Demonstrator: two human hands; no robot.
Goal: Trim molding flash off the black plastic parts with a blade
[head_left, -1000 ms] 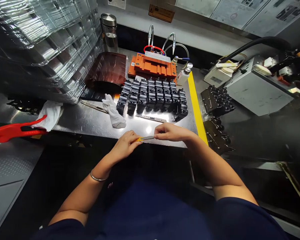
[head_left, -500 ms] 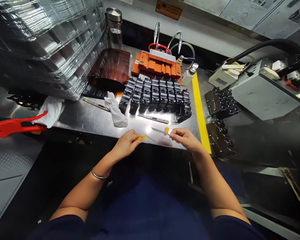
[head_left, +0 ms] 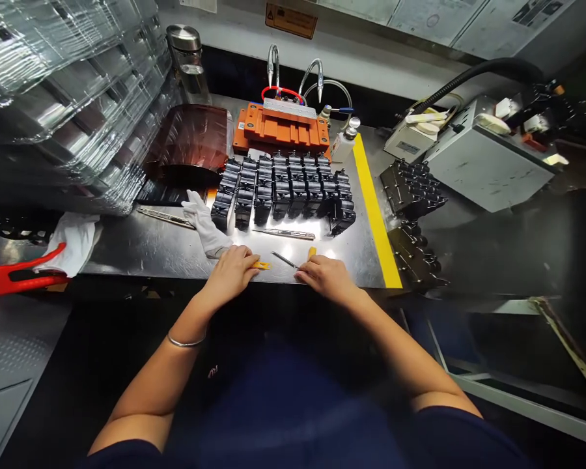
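Observation:
Near the front edge of the metal bench, my left hand [head_left: 232, 270] is closed on a small yellow utility knife [head_left: 262, 265], whose end sticks out past the fingers. To its right, my right hand [head_left: 326, 277] is palm down with its fingers closed on a slim metal blade [head_left: 284, 259]. The blade's tip points up and left; its near end is hidden under the fingers. A small yellow piece [head_left: 312, 251] shows just beyond the right fingers. A white glove [head_left: 205, 225] lies just beyond my left hand, and metal tweezers [head_left: 286, 234] lie beyond the blade.
Rows of black moulded parts [head_left: 283, 185] stand mid-bench before an orange fixture [head_left: 280, 127]. Clear plastic trays [head_left: 73, 111] are stacked at left. A white bottle [head_left: 344, 142] and yellow tape [head_left: 376, 221] are at right. Red-handled pliers [head_left: 24, 273] jut in at left.
My right hand has turned palm down and lowered towards the bench with the blade, which now points more steeply away. The left hand still holds the yellow knife. The whole view has shifted.

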